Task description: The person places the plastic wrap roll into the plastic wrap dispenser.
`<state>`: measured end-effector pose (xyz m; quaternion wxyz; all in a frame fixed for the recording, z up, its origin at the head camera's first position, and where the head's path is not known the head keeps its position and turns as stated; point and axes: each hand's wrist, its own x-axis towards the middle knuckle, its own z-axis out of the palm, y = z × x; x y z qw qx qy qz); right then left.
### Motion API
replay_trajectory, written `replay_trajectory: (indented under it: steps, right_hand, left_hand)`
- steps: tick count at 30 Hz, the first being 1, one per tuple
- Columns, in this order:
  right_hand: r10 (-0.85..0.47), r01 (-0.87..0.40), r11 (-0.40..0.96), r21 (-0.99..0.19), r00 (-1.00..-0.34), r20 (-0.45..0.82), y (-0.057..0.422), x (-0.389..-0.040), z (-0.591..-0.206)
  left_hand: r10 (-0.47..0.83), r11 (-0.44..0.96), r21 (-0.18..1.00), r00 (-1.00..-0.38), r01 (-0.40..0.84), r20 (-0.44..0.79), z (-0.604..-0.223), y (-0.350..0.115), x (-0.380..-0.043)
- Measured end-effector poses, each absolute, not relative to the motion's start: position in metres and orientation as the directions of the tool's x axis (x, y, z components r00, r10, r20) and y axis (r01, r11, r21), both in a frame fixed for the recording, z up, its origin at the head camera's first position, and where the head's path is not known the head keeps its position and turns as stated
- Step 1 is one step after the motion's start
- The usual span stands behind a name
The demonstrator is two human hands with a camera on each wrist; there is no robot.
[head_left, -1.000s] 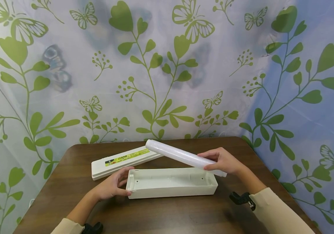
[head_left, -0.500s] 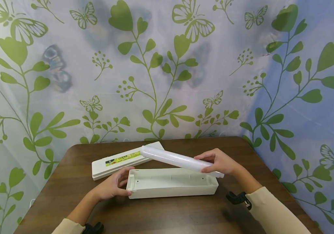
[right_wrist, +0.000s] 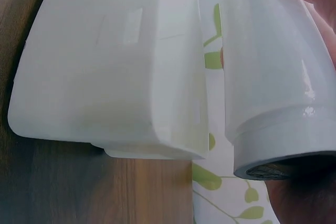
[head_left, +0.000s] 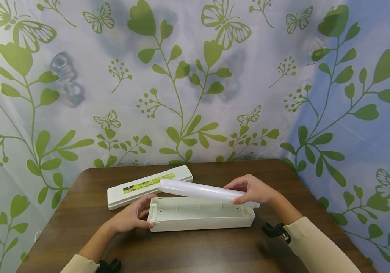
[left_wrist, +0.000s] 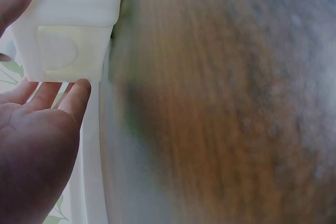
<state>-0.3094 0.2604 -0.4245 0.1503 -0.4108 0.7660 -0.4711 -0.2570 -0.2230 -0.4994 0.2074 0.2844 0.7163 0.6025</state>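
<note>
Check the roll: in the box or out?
Out: the right hand holds the roll outside the box. The right wrist view shows a gap between the two, and the head view shows the box's bare inside.

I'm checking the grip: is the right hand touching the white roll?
Touching. The head view shows the right hand gripping the white roll near its lower, right-hand end.

The brown wooden tabletop (head_left: pixel 195 250) before the open white oblong plastic box (head_left: pixel 201 224) affords passage. In head view, the white cylindrical roll (head_left: pixel 195 190) obstructs the rear rim; the left hand (head_left: pixel 131 215) blocks the left end.
</note>
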Motion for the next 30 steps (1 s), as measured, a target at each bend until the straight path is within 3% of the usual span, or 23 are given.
replay_trajectory:
  steps: [30]
  right_hand:
    - [-0.844,-0.503,0.186,-0.844,-0.521,0.125,0.248,-0.313,-0.431]
  left_hand:
    - [0.632,0.160,0.967,-0.773,0.199,0.054,-0.501,-0.220,-0.251]
